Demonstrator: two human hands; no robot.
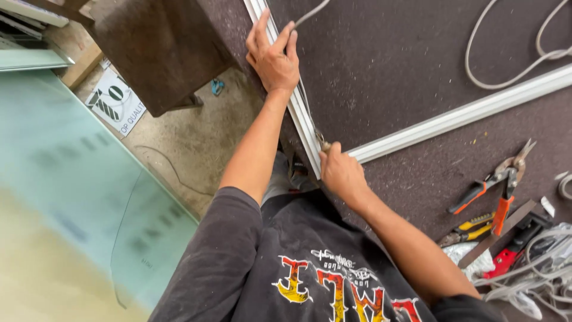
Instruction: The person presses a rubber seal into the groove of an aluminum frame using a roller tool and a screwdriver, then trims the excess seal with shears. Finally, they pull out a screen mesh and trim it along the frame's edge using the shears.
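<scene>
Clearly, the person leans over a dark felt-covered worktop (387, 71) on which two white aluminium profiles meet at a corner. The left hand (273, 56) lies flat on the long profile (298, 110) that runs along the worktop edge, fingers spread and pressing down, and a thin grey cord (310, 15) passes out from between its fingers toward the top. The right hand (339, 173) is closed as a fist on a small tool (325, 145) just at the corner where the second profile (465, 113) joins the first; only the metal tip of the tool shows, so I cannot tell what kind it is. To the right, well apart from both hands, lie tin snips with orange handles (497, 185), a yellow-and-black tool (471, 226) and a red tool (509, 253) among a bundle of grey rubber strip (536, 271). A loop of pale cord (512, 50) rests at the far side. Below on the left stands a large sheet of glass (77, 179) on the concrete floor (196, 143).
</scene>
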